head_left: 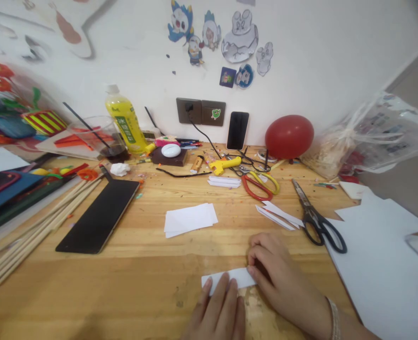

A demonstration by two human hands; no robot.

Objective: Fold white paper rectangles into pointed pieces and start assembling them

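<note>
A small white paper strip [234, 277] lies on the wooden table [131, 293] near its front edge. My left hand [219, 312] lies flat on the strip's left end with its fingers stretched out. My right hand [279, 275] has its fingers curled, with the fingertips pressing the strip's right end. A stack of white paper pieces [190, 219] lies a little farther back. More cut white pieces [278, 215] lie to the right of my hands, beside black scissors [318, 218].
Red and yellow scissors [260, 184], a yellow tool [225, 165], a red balloon [288, 136] and a phone [238, 130] sit at the back. A black tablet [99, 215] and wooden sticks [42, 224] lie left. White sheets [379, 255] cover the right.
</note>
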